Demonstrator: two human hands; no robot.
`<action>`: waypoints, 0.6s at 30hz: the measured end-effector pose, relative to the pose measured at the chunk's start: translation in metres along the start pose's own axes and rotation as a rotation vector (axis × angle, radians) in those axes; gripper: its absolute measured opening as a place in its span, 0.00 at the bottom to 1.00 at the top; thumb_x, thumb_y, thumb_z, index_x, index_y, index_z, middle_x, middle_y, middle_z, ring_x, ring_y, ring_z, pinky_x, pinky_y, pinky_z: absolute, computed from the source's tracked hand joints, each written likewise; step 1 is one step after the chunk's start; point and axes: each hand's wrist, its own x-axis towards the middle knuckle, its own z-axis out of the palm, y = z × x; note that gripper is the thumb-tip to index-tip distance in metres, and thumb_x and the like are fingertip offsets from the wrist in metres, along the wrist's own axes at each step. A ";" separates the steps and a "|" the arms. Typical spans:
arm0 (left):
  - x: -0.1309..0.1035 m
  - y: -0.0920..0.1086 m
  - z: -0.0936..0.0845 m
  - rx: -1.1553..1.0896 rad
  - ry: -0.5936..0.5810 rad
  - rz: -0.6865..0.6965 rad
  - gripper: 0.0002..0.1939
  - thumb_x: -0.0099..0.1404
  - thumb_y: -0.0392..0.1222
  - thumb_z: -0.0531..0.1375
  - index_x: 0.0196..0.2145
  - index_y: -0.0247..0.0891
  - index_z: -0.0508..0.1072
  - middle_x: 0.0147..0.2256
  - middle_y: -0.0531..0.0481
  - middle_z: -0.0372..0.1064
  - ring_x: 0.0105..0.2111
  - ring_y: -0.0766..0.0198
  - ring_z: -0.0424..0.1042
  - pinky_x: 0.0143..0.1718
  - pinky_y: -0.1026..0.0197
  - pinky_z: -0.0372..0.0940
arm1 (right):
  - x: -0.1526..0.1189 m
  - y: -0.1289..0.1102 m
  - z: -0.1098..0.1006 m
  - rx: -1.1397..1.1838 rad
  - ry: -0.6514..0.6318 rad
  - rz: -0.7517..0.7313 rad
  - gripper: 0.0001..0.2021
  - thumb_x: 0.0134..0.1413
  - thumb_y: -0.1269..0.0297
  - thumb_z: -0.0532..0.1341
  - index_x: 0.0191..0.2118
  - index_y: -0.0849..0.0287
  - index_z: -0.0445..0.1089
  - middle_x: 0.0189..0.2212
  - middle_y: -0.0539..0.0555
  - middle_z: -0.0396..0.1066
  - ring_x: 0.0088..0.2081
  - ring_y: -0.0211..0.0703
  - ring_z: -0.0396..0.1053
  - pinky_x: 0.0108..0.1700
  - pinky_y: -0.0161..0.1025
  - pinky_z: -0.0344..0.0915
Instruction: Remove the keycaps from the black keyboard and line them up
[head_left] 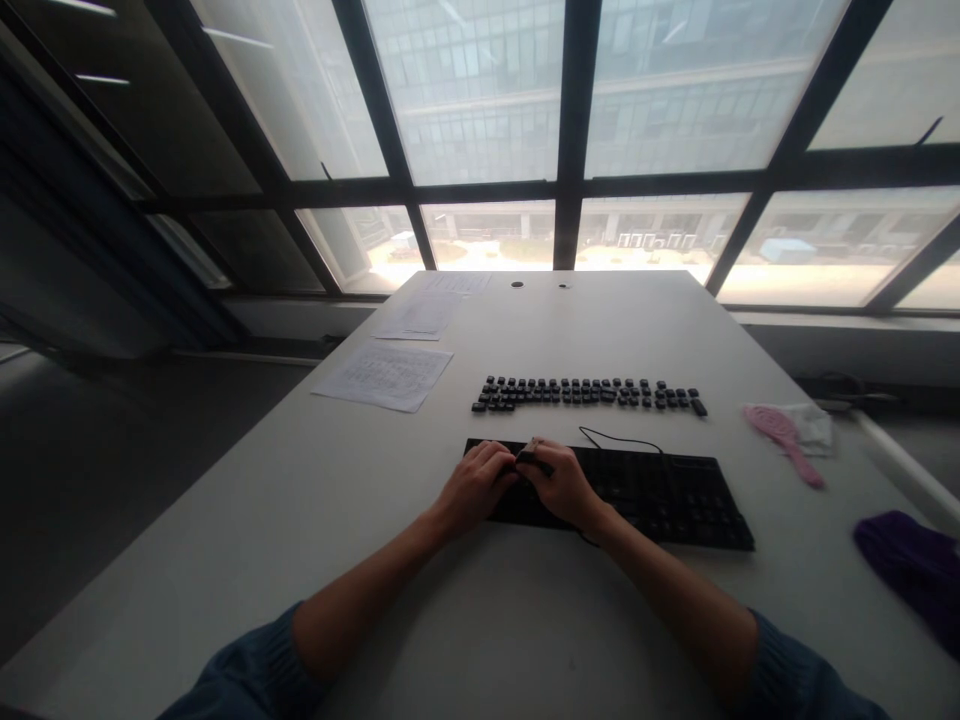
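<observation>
A: Head view. Where's the keyboard (660,495)?
B: Just below frame centre, running to the right. Black, flat on the white table (420,630), slightly skewed. Left part is under the hands.
A: Left hand (472,487)?
B: At the keyboard's left part, fingers curled, tips near the right hand's. Can't tell if it grips anything.
A: Right hand (561,482)?
B: Just beside it, fingers bent, thumb and fingertips closed on a small dark piece (527,456). Too small to say what it is.
A: Loose parts?
B: Black keycaps (574,392), in rows above the keyboard, centre to right of centre. Apart from it. Rows a bit uneven at the right end.
A: Cable (622,437)?
B: Thin, black, looped along the keyboard's upper edge.
A: Left of that?
B: Paper sheets (386,375), printed or written on, text unreadable. More of them toward the table's far end.
A: Right side?
B: Pink brush (784,435) partly on a white cloth (816,428). Purple cloth (904,560) at the right edge, lower down.
A: Top?
B: Big window (480,90), dark frame bars, building outside. Curtain (75,180) upper left.
</observation>
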 end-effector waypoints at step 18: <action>0.001 0.001 -0.005 0.027 0.006 0.082 0.06 0.69 0.41 0.58 0.42 0.43 0.74 0.43 0.46 0.72 0.45 0.57 0.69 0.49 0.53 0.65 | 0.004 0.015 0.002 0.057 0.081 0.214 0.07 0.57 0.66 0.59 0.29 0.60 0.69 0.23 0.49 0.69 0.26 0.39 0.64 0.30 0.34 0.60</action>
